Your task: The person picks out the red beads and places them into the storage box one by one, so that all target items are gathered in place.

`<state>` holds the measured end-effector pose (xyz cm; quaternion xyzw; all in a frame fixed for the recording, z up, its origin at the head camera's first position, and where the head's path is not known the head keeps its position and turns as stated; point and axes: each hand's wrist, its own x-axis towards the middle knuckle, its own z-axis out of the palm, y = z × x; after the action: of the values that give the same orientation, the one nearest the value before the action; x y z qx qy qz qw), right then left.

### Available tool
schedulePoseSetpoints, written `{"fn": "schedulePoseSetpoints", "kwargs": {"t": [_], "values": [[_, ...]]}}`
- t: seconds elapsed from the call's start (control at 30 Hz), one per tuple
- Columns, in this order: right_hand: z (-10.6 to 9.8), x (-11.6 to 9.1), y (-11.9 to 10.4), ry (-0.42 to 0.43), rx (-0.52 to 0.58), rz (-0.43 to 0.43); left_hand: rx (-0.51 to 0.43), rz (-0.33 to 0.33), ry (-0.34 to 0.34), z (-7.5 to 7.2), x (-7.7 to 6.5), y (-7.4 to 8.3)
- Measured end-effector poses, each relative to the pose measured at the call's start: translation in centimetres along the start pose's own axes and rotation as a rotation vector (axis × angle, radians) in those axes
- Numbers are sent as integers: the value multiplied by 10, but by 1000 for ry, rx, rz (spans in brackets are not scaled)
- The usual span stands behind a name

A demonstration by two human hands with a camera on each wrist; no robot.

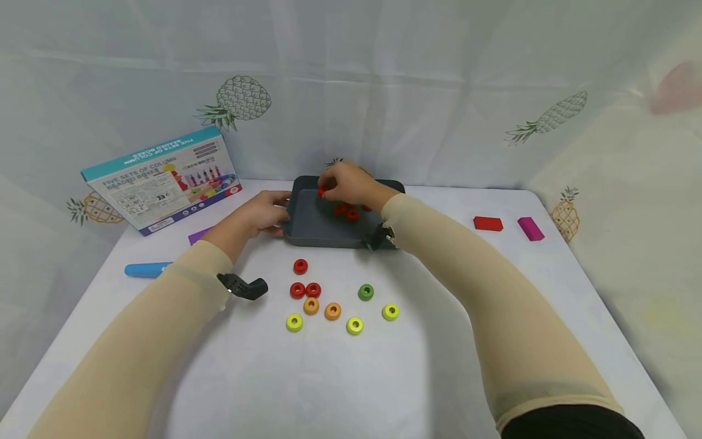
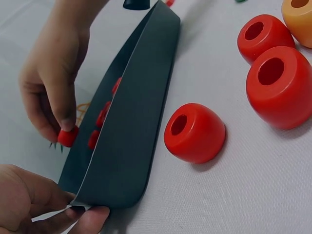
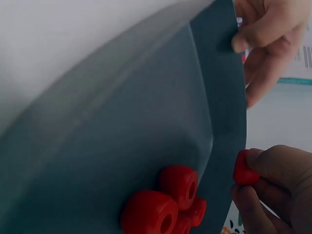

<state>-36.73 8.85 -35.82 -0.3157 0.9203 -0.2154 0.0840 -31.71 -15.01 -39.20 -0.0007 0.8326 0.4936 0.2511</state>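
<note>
A dark grey tray (image 1: 312, 230) stands at the back of the white table. My left hand (image 1: 262, 213) grips its left side, thumb at the rim and fingers against the outer wall. Between thumb and fingertips, my right hand (image 1: 351, 183) pinches a red bead (image 3: 245, 168) over the tray's far left part. More red beads (image 3: 148, 212) lie in the tray beneath the right forearm, clustered together. In front of the tray are three loose red beads, one of them (image 2: 194, 132) nearest the tray wall in the left wrist view.
Orange beads (image 1: 333, 311), yellow-green beads (image 1: 354, 325) and a green bead (image 1: 365, 292) lie mid-table. A printed box (image 1: 164, 183) leans at the back left, near a blue rod (image 1: 147, 269) and a purple piece (image 1: 198, 235). Red (image 1: 488, 224) and magenta (image 1: 530, 228) blocks lie at the right.
</note>
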Motion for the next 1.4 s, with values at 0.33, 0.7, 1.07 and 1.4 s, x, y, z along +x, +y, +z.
{"fn": "schedulePoseSetpoints", "kwargs": {"t": [0.33,0.7,1.07,1.4], "values": [[5,10,9,0,-17,25,-13,-5,7,1,2,0],[12,13,11,-12,2,-7,-15,3,4,1,2,0],[0,-9,-8,35,77,22,-12,0,0,-1,0,-1],[18,-59,-44,41,265,-188,-13,6,1,-1,1,-1]]}}
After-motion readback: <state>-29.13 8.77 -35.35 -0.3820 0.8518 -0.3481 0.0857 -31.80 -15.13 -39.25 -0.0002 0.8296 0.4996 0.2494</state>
